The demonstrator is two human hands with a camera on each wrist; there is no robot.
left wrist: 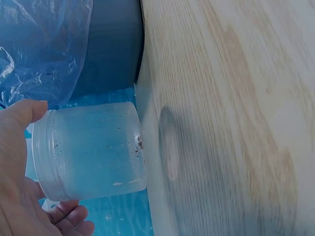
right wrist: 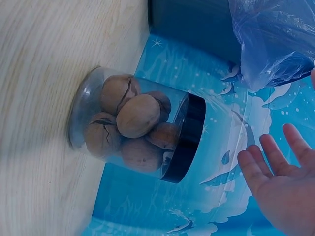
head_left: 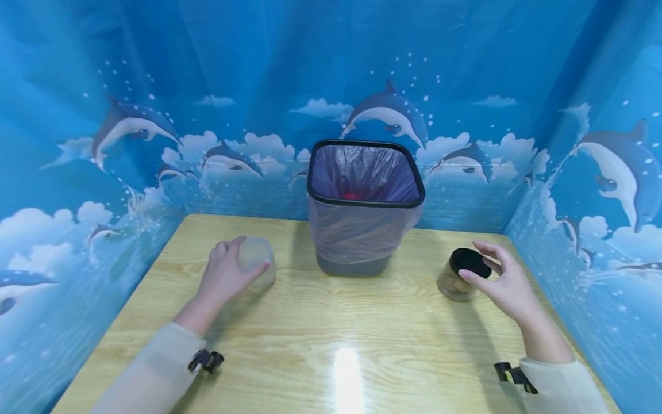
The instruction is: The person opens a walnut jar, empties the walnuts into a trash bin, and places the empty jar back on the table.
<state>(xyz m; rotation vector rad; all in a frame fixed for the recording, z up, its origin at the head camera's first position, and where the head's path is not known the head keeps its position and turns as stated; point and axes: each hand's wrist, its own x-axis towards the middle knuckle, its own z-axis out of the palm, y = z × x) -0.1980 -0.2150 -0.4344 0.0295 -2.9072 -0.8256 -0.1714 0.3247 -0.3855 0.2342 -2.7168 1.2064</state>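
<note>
On the left of the table, my left hand [head_left: 226, 270] holds a translucent plastic jar [head_left: 257, 261] by its rim. In the left wrist view the thumb lies on one side of the jar [left wrist: 93, 150] and the fingers curl on the other. A few dark crumbs cling near its base, and no nuts show inside. At the right stands a clear jar with a black lid [right wrist: 186, 137], holding several brown nuts that look like cracked pecans [right wrist: 139, 115]. Beside that lid is my right hand [head_left: 504, 282], its fingers spread and apart from it in the right wrist view.
A grey trash bin [head_left: 353, 268] with a black rim and a thin purplish liner [head_left: 357, 230] stands at the back middle of the wooden table [head_left: 310, 339]. Something red shows inside it. Blue dolphin-print curtains [head_left: 289, 75] enclose the back and both sides.
</note>
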